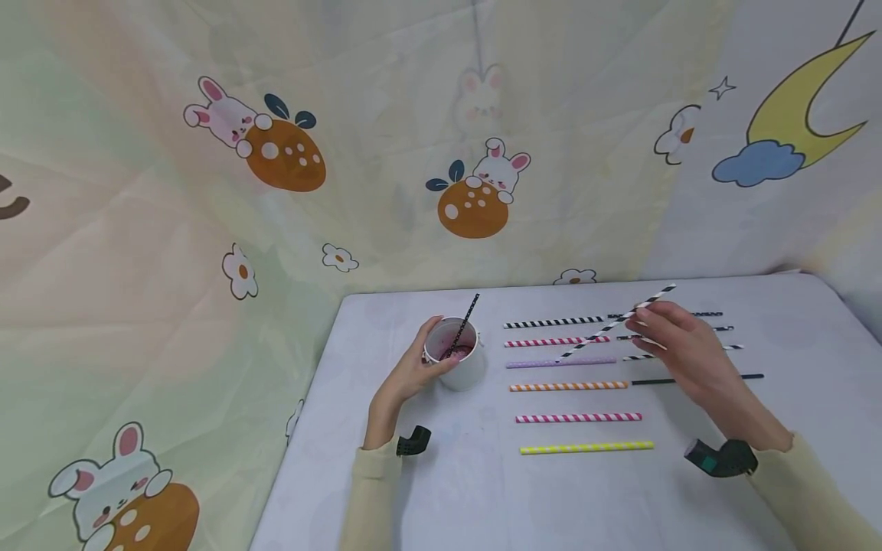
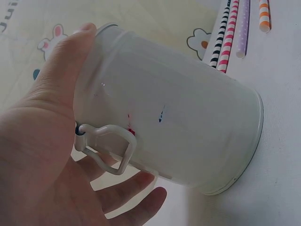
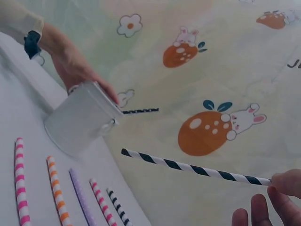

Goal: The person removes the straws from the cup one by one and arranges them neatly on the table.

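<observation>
My left hand (image 1: 406, 375) grips a small white metal bucket (image 2: 188, 117) near its rim, thumb on one side and fingers on the other. Paint-like red and blue marks show on the bucket's side, next to a small wire handle (image 2: 127, 141). One dark patterned straw (image 1: 470, 312) leans inside and sticks out above the rim. Over the rows on the right, my right hand (image 1: 689, 356) pinches a black-and-white striped paper straw (image 3: 200, 170) by one end. The straw slants through the air, its free end pointing toward the bucket.
Between the hands lie several straws in rows: black-striped (image 1: 554, 323), red-striped (image 1: 551, 343), purple (image 1: 551, 364), orange-striped (image 1: 568, 387), pink-striped (image 1: 579, 418) and yellow (image 1: 586, 448). More dark straws, one plain black (image 1: 654, 381), lie under the right hand. A printed cloth (image 1: 386, 153) hangs behind the white table (image 1: 468, 490).
</observation>
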Demonstrator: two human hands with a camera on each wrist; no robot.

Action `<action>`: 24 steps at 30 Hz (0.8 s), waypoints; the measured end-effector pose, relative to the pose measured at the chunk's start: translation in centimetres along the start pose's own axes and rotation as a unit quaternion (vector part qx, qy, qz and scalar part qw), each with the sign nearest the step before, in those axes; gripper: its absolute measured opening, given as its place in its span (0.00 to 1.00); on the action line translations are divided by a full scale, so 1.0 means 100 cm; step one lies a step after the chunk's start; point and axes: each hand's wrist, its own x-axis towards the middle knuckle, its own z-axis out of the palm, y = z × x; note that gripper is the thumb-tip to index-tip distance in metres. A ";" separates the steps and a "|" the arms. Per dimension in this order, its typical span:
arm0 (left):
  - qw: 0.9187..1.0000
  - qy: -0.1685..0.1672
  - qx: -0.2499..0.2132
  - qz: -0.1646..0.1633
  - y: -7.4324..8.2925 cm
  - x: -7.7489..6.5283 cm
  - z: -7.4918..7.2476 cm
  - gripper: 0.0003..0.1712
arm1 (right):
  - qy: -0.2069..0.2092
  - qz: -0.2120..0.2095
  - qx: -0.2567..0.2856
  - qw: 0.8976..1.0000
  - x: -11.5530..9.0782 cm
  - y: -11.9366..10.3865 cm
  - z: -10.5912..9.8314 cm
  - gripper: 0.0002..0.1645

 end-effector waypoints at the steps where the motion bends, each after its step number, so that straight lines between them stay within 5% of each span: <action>1: 1.000 0.001 0.001 0.001 0.000 0.000 0.000 0.49 | 0.001 -0.001 -0.014 1.000 -0.001 0.001 -0.004 0.18; 5: 1.000 0.001 -0.002 -0.002 0.000 0.000 0.000 0.49 | -0.001 -0.016 -0.121 0.992 -0.004 0.003 -0.024 0.18; 10: 1.000 -0.001 -0.004 -0.006 0.000 0.000 0.000 0.49 | 0.008 -0.050 -0.243 0.969 -0.010 -0.001 -0.045 0.19; 17: 1.000 0.001 -0.003 0.001 -0.001 0.000 0.001 0.49 | 0.032 -0.047 -0.349 0.935 -0.021 -0.016 -0.058 0.21; 24: 1.000 0.003 -0.007 -0.001 -0.002 0.000 0.001 0.50 | 0.003 -0.072 -0.412 0.908 -0.030 -0.030 -0.051 0.17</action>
